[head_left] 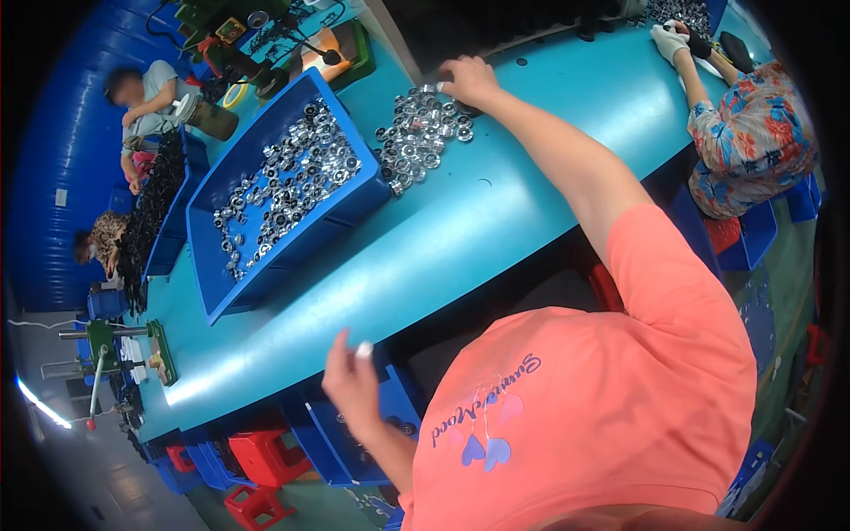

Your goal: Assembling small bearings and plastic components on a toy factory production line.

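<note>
My right hand [470,83] reaches across the table to the far edge of a loose pile of small round metal-and-clear parts [423,133]. Its thumb and fingers are apart and bent over the tabletop; what lies under the palm is hidden. A white cover shows on the thumb. Nearer to me, my left hand [351,379] is raised in front of the table edge, above a blue bin [332,442] with a few dark round parts. Its fingers are spread, one tip wears a white cover, and nothing shows in them.
A large blue bin [257,296] of similar round parts stands on the turquoise table [496,208], left of the pile. Green bench presses [104,354] stand farther left and at the back. A co-worker in a floral shirt [753,133] works at right. Red stools [270,456] stand below.
</note>
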Demonstrator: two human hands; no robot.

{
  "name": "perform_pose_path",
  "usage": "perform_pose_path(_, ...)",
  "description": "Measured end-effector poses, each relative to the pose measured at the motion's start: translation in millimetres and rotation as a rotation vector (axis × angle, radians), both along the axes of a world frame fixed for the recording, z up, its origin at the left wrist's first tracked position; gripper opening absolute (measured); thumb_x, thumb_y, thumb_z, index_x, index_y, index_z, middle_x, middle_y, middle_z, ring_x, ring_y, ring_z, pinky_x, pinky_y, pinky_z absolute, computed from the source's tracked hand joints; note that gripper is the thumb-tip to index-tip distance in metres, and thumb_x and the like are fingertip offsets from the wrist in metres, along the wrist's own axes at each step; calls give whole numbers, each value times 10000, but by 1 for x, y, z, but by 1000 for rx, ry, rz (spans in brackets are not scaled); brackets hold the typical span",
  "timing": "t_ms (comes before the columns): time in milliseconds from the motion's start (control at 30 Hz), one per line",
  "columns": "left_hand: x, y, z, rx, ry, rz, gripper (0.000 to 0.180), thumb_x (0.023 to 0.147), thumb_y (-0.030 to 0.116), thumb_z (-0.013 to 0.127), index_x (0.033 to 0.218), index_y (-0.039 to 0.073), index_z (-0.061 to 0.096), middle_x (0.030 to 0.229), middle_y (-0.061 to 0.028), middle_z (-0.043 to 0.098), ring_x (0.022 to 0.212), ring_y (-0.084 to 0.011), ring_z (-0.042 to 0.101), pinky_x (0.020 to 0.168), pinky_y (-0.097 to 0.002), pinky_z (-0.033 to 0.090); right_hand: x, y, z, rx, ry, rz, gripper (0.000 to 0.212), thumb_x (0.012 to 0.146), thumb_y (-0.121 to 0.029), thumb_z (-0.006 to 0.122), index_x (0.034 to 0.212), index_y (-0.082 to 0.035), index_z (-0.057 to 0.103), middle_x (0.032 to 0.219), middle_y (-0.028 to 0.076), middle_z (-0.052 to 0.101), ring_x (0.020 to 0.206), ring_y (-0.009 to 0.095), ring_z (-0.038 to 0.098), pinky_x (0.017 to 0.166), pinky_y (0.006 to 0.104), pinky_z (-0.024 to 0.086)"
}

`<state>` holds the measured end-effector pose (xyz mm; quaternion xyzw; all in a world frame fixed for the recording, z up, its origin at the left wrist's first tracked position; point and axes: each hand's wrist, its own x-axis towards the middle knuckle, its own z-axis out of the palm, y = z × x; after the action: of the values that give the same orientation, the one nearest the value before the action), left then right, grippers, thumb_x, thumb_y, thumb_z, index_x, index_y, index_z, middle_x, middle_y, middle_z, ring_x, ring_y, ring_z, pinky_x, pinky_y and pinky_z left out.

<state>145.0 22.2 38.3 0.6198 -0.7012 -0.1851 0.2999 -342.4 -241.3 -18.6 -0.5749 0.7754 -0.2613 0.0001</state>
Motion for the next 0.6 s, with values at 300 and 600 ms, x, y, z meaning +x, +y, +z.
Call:
perform_pose_path(300, -134, -45, -2, -29, 181, -588, 279, 864, 37, 717, 1141, 61, 699, 774, -114, 617, 686, -228, 598, 646, -338, 495, -37, 24, -15, -198, -281, 145, 300, 874, -213, 713, 1160, -128, 685, 1145, 124, 625, 1109, 315, 627, 981, 409, 507)
perform_pose_path(600, -170, -58, -21, 223, 569, -543, 363, 940, 96, 687, 1293, 36, 630, 937, -76, 658, 816, -145, 628, 708, -292, 530, 17, 74, 21, -420, -671, 225, 319, 875, -201, 745, 1168, -91, 684, 1156, 86, 631, 1003, 201, 662, 876, 338, 543)
